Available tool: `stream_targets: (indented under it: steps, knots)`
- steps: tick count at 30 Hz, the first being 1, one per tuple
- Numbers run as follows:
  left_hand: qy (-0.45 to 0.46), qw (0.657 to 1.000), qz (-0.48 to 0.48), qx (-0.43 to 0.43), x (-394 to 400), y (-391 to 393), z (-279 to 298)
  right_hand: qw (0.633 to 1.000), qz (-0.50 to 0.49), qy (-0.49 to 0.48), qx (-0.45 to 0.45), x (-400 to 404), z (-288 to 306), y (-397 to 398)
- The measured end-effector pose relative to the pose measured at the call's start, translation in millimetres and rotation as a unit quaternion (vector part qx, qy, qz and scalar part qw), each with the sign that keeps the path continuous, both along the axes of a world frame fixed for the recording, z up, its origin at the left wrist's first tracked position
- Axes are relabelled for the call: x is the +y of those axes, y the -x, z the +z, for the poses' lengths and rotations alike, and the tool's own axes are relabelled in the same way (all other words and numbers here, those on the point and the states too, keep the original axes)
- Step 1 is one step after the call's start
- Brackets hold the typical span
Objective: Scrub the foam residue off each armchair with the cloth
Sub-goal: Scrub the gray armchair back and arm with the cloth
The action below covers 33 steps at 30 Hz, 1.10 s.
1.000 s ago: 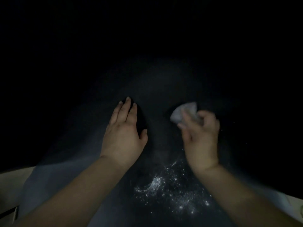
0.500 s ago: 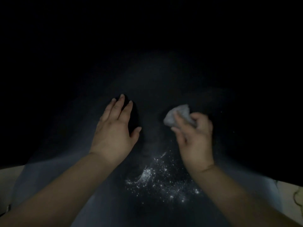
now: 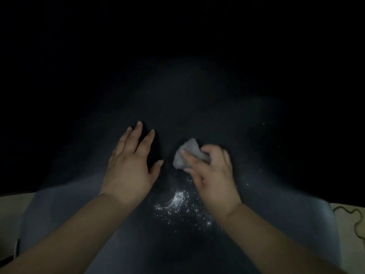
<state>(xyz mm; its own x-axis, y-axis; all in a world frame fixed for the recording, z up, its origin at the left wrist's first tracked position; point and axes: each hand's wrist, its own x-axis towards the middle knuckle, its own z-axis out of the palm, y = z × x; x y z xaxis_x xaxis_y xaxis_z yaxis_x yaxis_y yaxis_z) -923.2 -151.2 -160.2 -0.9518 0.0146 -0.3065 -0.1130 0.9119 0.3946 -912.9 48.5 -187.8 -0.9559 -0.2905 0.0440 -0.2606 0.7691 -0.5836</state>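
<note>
A dark grey armchair (image 3: 197, 107) fills the middle of the dim view, its far part lost in darkness. White foam specks (image 3: 177, 202) are scattered on its surface just below and between my hands. My left hand (image 3: 130, 167) lies flat on the fabric with fingers spread. My right hand (image 3: 213, 173) grips a small crumpled pale grey cloth (image 3: 187, 153) and presses it on the fabric just above the foam patch.
Pale floor (image 3: 11, 210) shows at the lower left and lower right corners. A dark cord (image 3: 353, 218) curls on the floor at the right edge. Everything beyond the chair is black.
The right hand with the cloth has shifted left and toward me, closer to the foam patch. The left hand has stayed flat on the fabric; the view has shifted slightly.
</note>
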Motion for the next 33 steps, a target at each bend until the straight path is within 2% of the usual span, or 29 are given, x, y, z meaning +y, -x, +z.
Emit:
stream_targets:
  steps: [1, 2, 3, 7, 9, 11, 14, 17, 20, 24, 27, 30, 33]
  knots:
    - [-0.001, 1.000, 0.001, 0.001, -0.8, -2.5, 0.0, 0.999, 0.001, 0.029, 0.013, -1.8, -4.8, 11.1]
    - [0.000, 1.000, 0.002, 0.002, -2.2, -5.4, -0.4, 0.997, -0.037, 0.016, 0.065, -2.1, -3.0, 27.1]
    - [0.001, 1.000, 0.000, 0.004, -4.6, -9.0, -0.7, 0.994, -0.070, -0.013, 0.079, 2.7, -1.2, 41.3]
    - [0.005, 1.000, -0.010, 0.005, -18.4, -26.5, -2.2, 0.986, -0.145, -0.054, 0.056, 28.2, -0.3, 25.3]
    - [0.005, 1.000, -0.009, 0.008, -24.9, -35.4, -2.3, 0.986, -0.166, -0.005, 0.027, 14.2, 2.0, -13.7]
    - [0.004, 1.000, -0.010, 0.009, -28.9, -44.6, -2.2, 0.993, -0.114, 0.004, 0.009, -7.3, 7.4, -40.3]
    - [0.009, 1.000, -0.022, 0.016, -33.6, -58.7, -3.0, 0.999, -0.042, 0.006, 0.019, -18.6, 12.9, -19.8]
    - [0.008, 0.999, -0.024, 0.022, -42.0, -72.8, -6.3, 0.990, -0.140, 0.001, 0.030, -5.4, 6.6, 12.9]
    - [0.009, 0.999, -0.019, 0.029, -49.3, -85.0, -8.9, 0.974, -0.222, -0.001, 0.054, 5.7, 3.3, -9.4]
    - [0.014, 0.999, -0.020, 0.024, -52.1, -96.5, -9.2, 0.988, -0.146, 0.019, 0.039, -31.8, 3.6, -85.9]
    - [0.014, 0.999, -0.027, 0.027, -53.9, -103.5, -7.6, 0.996, -0.082, 0.015, 0.025, -52.5, 4.3, -81.7]
    - [0.016, 0.999, -0.033, 0.028, -59.8, -109.6, -6.6, 0.988, -0.145, 0.026, 0.048, -41.1, 1.6, -48.6]
    - [0.017, 0.999, -0.037, 0.023, -64.3, -114.7, -5.4, 0.978, -0.202, 0.008, 0.052, -25.7, 1.2, -68.2]
